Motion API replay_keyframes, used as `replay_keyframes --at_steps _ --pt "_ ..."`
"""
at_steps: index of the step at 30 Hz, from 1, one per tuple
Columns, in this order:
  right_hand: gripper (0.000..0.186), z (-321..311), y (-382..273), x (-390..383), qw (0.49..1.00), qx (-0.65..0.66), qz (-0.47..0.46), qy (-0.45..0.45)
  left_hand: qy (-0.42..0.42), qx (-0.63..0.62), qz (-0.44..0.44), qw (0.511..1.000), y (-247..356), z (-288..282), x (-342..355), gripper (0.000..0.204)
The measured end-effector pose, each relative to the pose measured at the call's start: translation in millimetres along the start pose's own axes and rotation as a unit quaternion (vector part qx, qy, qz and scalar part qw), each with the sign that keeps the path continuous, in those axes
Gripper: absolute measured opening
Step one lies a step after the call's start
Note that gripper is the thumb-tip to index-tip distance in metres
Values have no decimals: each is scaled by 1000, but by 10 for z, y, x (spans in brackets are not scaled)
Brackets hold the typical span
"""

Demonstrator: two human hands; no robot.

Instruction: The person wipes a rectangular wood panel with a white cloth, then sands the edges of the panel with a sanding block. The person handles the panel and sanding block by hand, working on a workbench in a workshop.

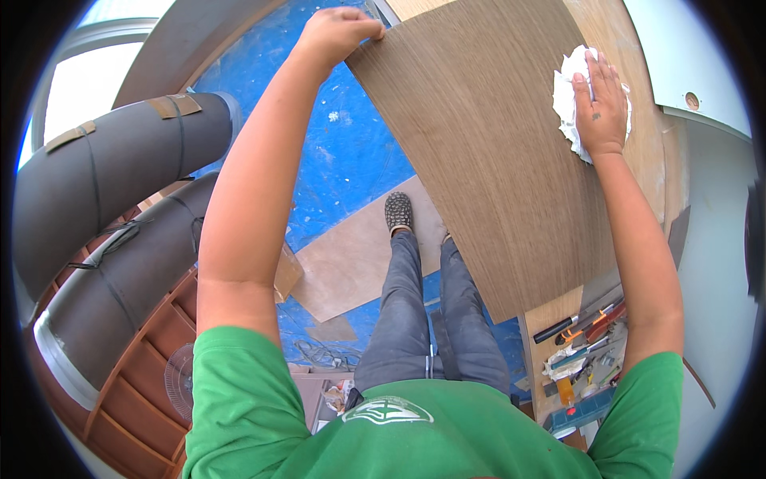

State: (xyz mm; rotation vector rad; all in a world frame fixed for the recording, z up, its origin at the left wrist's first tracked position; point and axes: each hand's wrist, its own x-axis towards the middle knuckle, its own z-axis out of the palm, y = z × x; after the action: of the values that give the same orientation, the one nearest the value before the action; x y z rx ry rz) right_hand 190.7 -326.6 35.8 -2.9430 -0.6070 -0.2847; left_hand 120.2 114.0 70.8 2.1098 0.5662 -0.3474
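A large brown wood-grain sheet [495, 152] lies over a pale wooden bench and juts out past its left edge. My left hand [339, 36] is closed at the sheet's far left corner, with fingers and thumb pinching its edge. On the right side of the sheet, my right hand [602, 108] lies flat on a crumpled white cloth [566, 100]. The fingers are stretched out and press the cloth down against the surface. What lies under the cloth is hidden.
Two big grey rolls [120, 156] tied with cord lie at left by a brown slatted frame [132, 391]. Blue sheeting [343, 160] covers the floor, with a thin board [359, 255] under my foot. Assorted hand tools [582, 343] lie at the bench's near end.
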Motion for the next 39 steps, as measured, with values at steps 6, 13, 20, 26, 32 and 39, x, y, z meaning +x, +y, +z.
replay_keyframes --at_steps 6,13,20,26,32,39 --pt "58 11 9 3 1000 -1 -3 4 30 -38 -2 999 -233 -148 -248 18" --pt "58 8 18 4 1000 4 -2 0 6 -25 -18 1000 -316 -268 -354 20" --pt "57 -20 -14 1 1000 -2 -6 1 52 -35 32 998 -137 -71 -335 21" --pt "55 -57 -47 -5 1000 -3 -7 2 146 236 187 942 179 537 -478 47" --pt "56 -84 -68 -1 1000 0 5 -12 202 309 188 910 338 1146 -531 83" --pt "57 -83 -76 3 999 15 17 -24 304 350 205 862 815 1641 -75 80"
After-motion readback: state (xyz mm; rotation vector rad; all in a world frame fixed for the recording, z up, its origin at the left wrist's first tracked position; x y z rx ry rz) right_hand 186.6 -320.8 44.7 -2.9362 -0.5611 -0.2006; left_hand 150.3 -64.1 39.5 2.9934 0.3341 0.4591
